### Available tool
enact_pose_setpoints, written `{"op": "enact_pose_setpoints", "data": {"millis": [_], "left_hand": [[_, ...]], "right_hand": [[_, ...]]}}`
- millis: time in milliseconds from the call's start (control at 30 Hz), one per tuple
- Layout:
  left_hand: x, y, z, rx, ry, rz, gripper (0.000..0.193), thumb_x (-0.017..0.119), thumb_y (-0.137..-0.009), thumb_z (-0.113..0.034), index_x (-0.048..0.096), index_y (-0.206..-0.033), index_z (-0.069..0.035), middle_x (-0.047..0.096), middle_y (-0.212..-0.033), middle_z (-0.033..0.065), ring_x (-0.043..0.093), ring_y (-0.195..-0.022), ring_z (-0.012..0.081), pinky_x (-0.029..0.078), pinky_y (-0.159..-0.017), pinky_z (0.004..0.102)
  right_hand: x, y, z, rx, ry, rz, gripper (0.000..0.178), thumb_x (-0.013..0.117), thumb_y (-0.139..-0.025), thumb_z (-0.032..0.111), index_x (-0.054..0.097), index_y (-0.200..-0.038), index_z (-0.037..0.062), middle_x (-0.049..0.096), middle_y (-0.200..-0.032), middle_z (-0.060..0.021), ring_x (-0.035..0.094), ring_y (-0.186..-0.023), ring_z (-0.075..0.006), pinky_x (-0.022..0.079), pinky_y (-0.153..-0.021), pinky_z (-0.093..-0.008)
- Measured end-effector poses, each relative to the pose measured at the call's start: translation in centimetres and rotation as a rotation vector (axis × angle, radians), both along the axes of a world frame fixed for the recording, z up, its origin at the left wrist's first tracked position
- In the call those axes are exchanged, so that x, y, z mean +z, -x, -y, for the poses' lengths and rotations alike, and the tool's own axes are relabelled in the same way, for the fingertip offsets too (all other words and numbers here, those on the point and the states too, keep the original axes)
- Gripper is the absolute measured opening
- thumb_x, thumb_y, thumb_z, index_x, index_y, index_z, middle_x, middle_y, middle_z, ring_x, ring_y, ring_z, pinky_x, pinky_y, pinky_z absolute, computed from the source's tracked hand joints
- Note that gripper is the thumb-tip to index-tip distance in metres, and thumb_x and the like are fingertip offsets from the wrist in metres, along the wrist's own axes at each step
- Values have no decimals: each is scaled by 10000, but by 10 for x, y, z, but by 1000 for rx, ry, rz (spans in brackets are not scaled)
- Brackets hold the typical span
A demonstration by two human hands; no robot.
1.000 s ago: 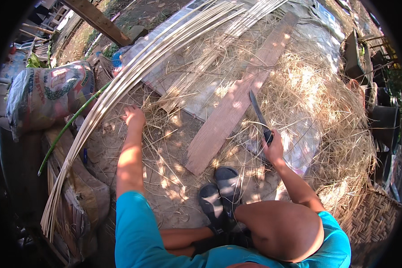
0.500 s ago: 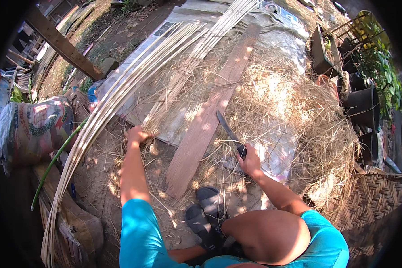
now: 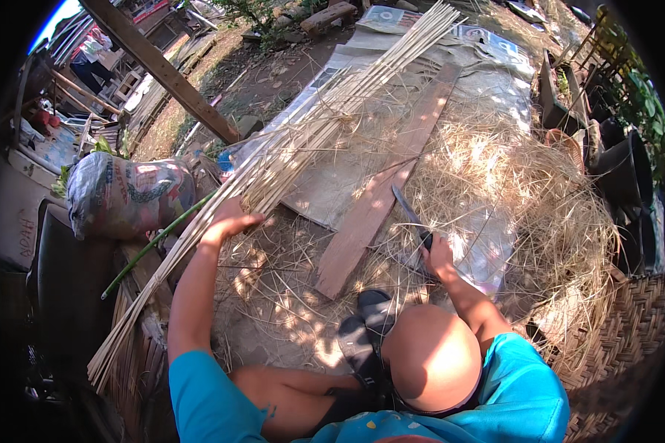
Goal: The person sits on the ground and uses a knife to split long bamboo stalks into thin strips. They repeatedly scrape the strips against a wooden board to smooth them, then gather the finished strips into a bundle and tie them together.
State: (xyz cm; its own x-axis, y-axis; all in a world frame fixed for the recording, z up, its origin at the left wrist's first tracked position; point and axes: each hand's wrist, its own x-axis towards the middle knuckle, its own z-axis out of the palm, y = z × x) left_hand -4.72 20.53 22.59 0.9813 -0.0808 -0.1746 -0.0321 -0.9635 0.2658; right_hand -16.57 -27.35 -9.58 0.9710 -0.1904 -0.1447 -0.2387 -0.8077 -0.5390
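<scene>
My left hand [image 3: 233, 218] is closed around the near end of a bundle of thin, pale bamboo strips [image 3: 292, 166]. This bundle lies slanting away from me, against a longer bundle of strips [image 3: 159, 277] on its left. In my right hand [image 3: 439, 255] is a knife with a dark handle, its long dark blade [image 3: 406, 205] pointing away from me and to the left. The blade lies just right of a reddish-brown wooden plank [image 3: 377, 210]. My right fingers are wrapped round the handle and partly hidden.
A large heap of dry shavings [image 3: 521, 184] covers the right side of the pale ground sheet [image 3: 488, 277]. On the left are a stuffed sack [image 3: 129, 192], a green bamboo stick [image 3: 155, 247] and a wooden post [image 3: 166, 70]. Woven matting [image 3: 628, 325] and dark pots [image 3: 624, 170] stand right.
My left hand has brought the held bundle leftward against the longer strips. My right hand still holds the knife beside the plank. The whole view has shifted, showing more on the left.
</scene>
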Motion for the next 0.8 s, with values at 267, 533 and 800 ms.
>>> {"op": "enact_pose_setpoints", "data": {"millis": [267, 533, 800], "left_hand": [[0, 131, -39, 49, -236, -173, 979, 799, -675, -695, 619, -1243, 82, 650, -1246, 287, 625, -1190, 396, 487, -1016, 455], [39, 187, 6, -85, -102, -218, 900, 797, -691, -673, 651, -1118, 106, 695, -1096, 296, 680, -1038, 402, 522, -924, 430], [-24, 211, 5, 15, -94, -335, 1004, 755, -644, -792, 651, -1109, 92, 685, -1102, 307, 683, -1056, 392, 536, -898, 439]], "right_hand": [[30, 47, 10, -48, -31, 404, 433, 709, -882, 207, 545, -1211, -23, 464, -1303, -324, 508, -1164, -462, 446, -975, -548], [66, 115, 84, -92, -550, -127, 371, 662, -968, 280, 582, -1122, -48, 679, -768, -128, 653, -572, -222, 509, -496, -402], [102, 229, 116, 15, 72, -148, 562, 706, -882, 465, 658, -1161, -20, 716, -927, -274, 688, -922, -465, 544, -799, -520]]}}
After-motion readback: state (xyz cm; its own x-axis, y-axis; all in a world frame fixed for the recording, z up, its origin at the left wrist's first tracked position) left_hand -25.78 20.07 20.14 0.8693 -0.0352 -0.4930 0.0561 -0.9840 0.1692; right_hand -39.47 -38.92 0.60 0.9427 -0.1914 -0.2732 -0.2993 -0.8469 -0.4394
